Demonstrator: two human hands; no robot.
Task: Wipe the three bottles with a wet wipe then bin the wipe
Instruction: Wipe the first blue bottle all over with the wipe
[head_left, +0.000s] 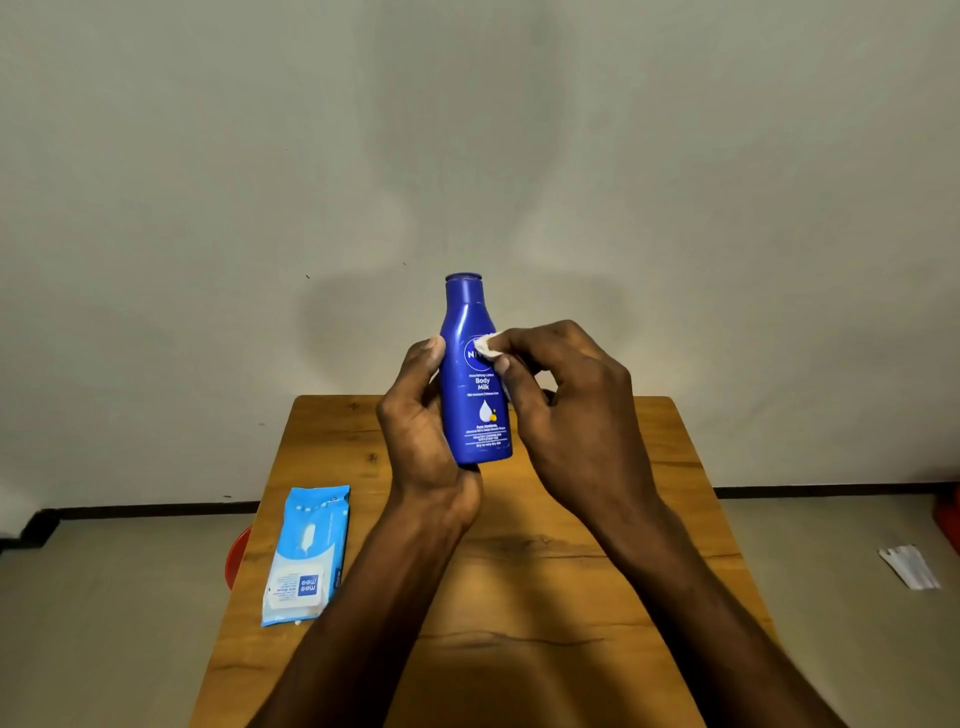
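Note:
A dark blue lotion bottle (475, 374) with white lettering is held upright above the far part of the wooden table (545, 571). My left hand (421, 421) grips the bottle from the left and below, thumb on its side. My right hand (566, 410) pinches a small white wet wipe (488, 345) and presses it against the bottle's label on the right side. Most of the wipe is hidden inside the fingers. No other bottle shows in view.
A light blue pack of wet wipes (306, 556) lies flat near the table's left edge. A red round object (236, 556) sticks out on the floor beside the table's left side. A white scrap (909, 566) lies on the floor at the right.

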